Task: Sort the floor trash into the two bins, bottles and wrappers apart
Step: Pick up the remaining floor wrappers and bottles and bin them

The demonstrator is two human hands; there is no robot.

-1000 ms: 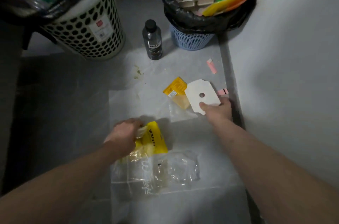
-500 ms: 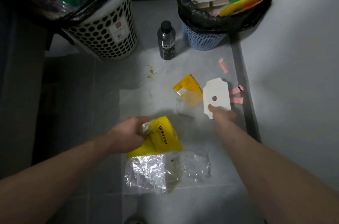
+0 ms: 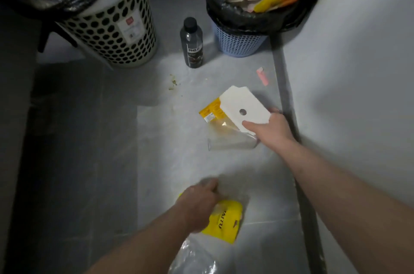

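My right hand (image 3: 272, 131) pinched the white card (image 3: 244, 109) at its near corner, lifted over the small yellow wrapper (image 3: 211, 112) on the floor (image 3: 112, 139) — stiff and light, I judged, so an edge pinch would do. My left hand (image 3: 197, 204) was bunched on the yellow-and-clear wrapper (image 3: 225, 222) — flimsy, slippery film, best crumpled. Both arms reached forward and down.

I count two bins (image 3: 107, 33) (image 3: 240, 42), one dark bottle (image 3: 192, 44), two yellow wrappers (image 3: 211, 111) (image 3: 225, 222), one white card (image 3: 244, 107), one pink scrap (image 3: 262, 75).
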